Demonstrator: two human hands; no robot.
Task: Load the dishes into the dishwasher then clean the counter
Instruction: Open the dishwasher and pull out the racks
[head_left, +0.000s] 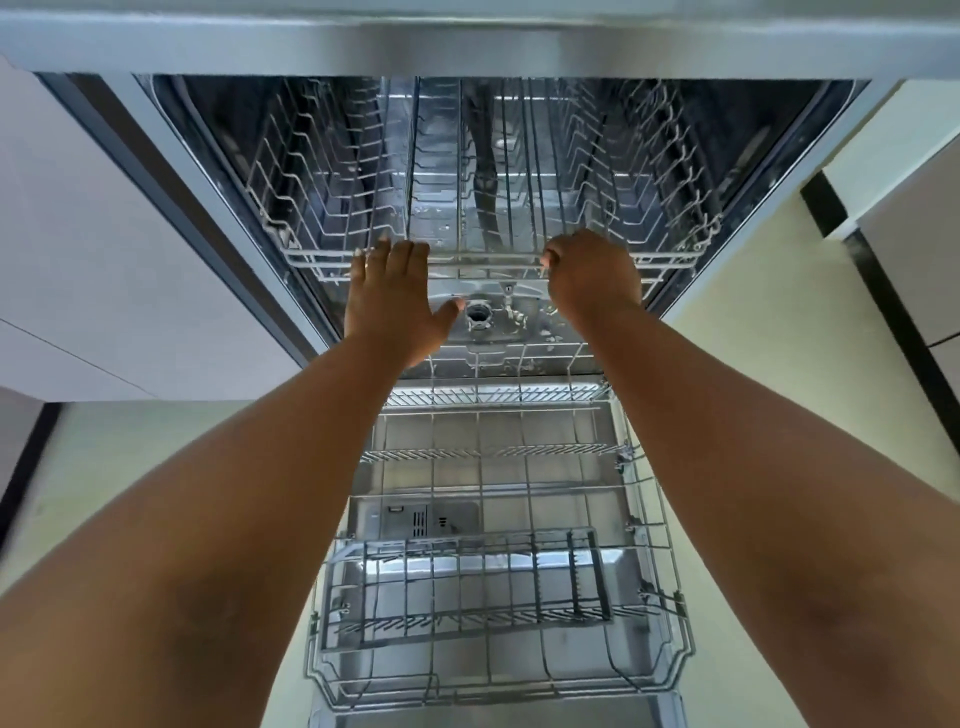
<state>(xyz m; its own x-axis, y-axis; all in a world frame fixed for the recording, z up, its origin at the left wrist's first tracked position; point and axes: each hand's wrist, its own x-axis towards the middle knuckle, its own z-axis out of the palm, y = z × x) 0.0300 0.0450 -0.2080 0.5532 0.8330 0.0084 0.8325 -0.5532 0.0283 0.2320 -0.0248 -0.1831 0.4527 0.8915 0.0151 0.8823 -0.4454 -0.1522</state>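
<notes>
I look down into the open dishwasher (171, 218), its mouth facing me under the counter (467, 47) edge. My left hand (395, 301) lies flat with straight fingers, the tips touching the front rail of the upper rack (332, 208), thumb spread toward the middle; it grips nothing. My right hand (592, 275) curls over the same rail further right, its fingers wrapped round the wire. The upper rack sits mostly inside the tub, its long axis running away from me into the machine, its tine rows lined front to back on either side. Below my arms the lower rack (654, 519) is pulled out over the dropped door (457, 519), stretching toward me, with its wire rows crossing side to side. A cutlery basket (467, 587) lies across its near end, long side running left to right. I see no dishes in either rack. Pale floor (130, 457) flanks the door on both sides, and white cabinet fronts (93, 249) stand to the left.
</notes>
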